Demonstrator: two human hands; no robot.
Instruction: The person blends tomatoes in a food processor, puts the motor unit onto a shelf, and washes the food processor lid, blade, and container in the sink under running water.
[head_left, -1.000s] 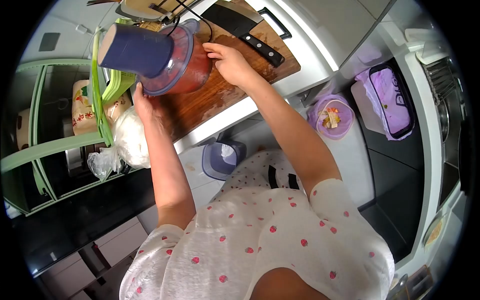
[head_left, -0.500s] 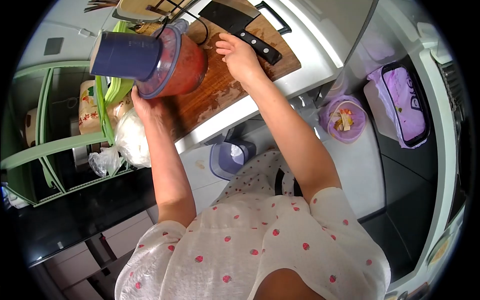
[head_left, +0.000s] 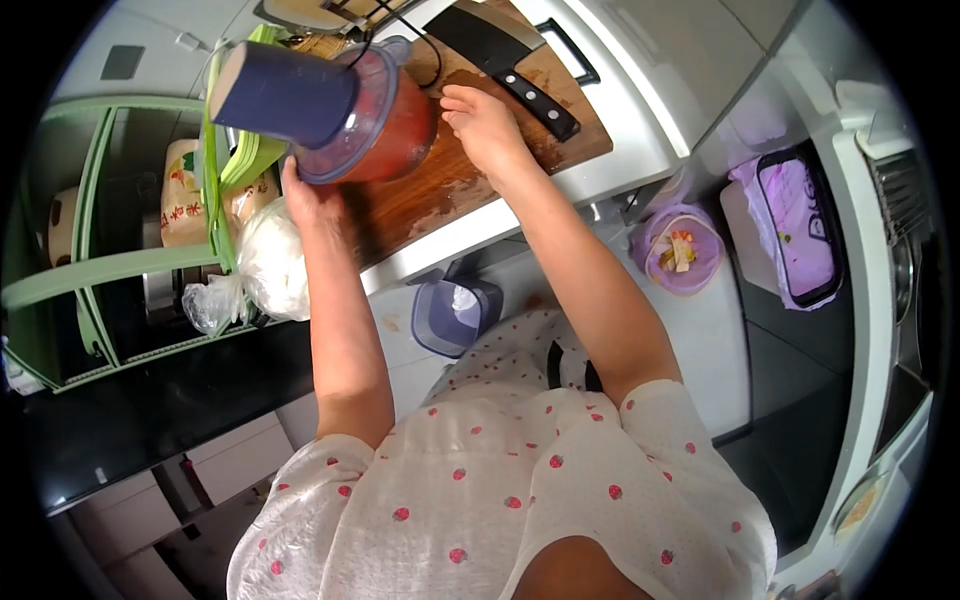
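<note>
Chopper (head_left: 325,110) with red contents (head_left: 405,130) sits on the wooden board (head_left: 445,185) upon the tabletop (head_left: 460,230), likely for a firm base. Left hand (head_left: 314,198) has its thumb at the lid (head_left: 345,142), apparently steadying; remaining fingers hidden, grip undetermined. Right hand (head_left: 485,130) is near but apart, fingers loosely curled, nothing visible between. Cleaver (head_left: 483,42) lies beyond, leaving the chopper room.

Across the top centre, a chopping board (head_left: 425,195) is lying on a counter (head_left: 645,135). A food processor (head_left: 330,112) is standing on its left part, a cleaver (head_left: 506,73) lying to the right. At far left a rack (head_left: 110,267) is standing, a plastic bag (head_left: 272,262) sitting at its right side. Below the counter, mid-frame, a bin (head_left: 440,328) is standing.
</note>
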